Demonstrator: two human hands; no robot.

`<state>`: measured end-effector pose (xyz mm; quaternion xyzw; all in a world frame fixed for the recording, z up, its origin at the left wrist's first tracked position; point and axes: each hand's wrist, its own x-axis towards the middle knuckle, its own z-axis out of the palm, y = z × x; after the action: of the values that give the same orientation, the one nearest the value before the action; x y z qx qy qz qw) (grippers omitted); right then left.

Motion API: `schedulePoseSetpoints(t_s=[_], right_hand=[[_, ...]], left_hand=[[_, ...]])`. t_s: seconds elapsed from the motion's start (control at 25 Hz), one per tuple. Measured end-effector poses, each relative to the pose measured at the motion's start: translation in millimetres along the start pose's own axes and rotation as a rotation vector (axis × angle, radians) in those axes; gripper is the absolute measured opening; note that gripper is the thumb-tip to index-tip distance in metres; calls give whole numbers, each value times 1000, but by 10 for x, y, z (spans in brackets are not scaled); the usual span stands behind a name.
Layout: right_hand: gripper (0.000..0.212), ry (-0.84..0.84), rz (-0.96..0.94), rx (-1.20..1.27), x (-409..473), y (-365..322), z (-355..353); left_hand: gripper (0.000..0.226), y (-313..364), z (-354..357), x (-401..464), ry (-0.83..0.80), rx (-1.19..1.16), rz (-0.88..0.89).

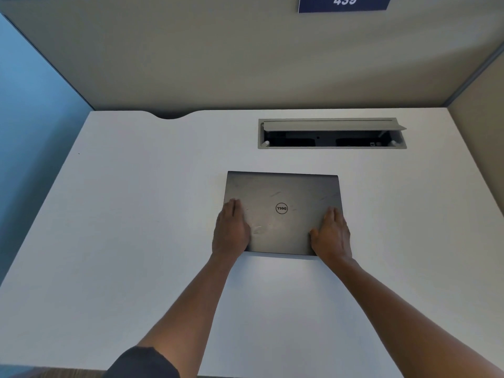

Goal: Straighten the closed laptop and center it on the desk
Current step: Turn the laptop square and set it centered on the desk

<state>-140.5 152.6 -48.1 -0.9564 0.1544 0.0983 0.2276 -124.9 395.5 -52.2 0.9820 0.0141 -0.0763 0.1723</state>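
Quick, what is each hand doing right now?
Left hand: open, lying flat on the closed dark grey metal laptop, holding nothing.
Right hand: open, flat on the laptop's other side, holding nothing.

There is a single view, from a wide-angle camera worn on the person's head. It looks forward and steeply down over the white counter (136,214), near enough that both forearms run in from the bottom edge of the frame toward its middle. The counter fills the lower two thirds, its near edge just inside the bottom left corner. The beige partition wall (218,64) behind crosses the upper third, with a blue number sign (344,2) cut off by the top edge, right of centre. Straight lines bow toward the borders, as wide lenses do. No second view shares the scene.
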Motion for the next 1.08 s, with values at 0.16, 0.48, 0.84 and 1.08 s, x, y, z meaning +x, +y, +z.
schedulePoseSetpoints(t_s=[0.16,0.48,0.84,1.08], right_hand=[[81,-105,-142,-85,-46,-91,211],[78,-79,-198,-221,-110,-55,530],[76,-9,-219,-312,-121,17,622],[77,-40,-227,-296,-131,-8,568]], left_hand=[[70,86,191,-79,-119,83,134],[72,114,485,-134,-107,138,143],[72,108,570,-140,-52,162,136],[73,161,494,-159,-75,145,126]])
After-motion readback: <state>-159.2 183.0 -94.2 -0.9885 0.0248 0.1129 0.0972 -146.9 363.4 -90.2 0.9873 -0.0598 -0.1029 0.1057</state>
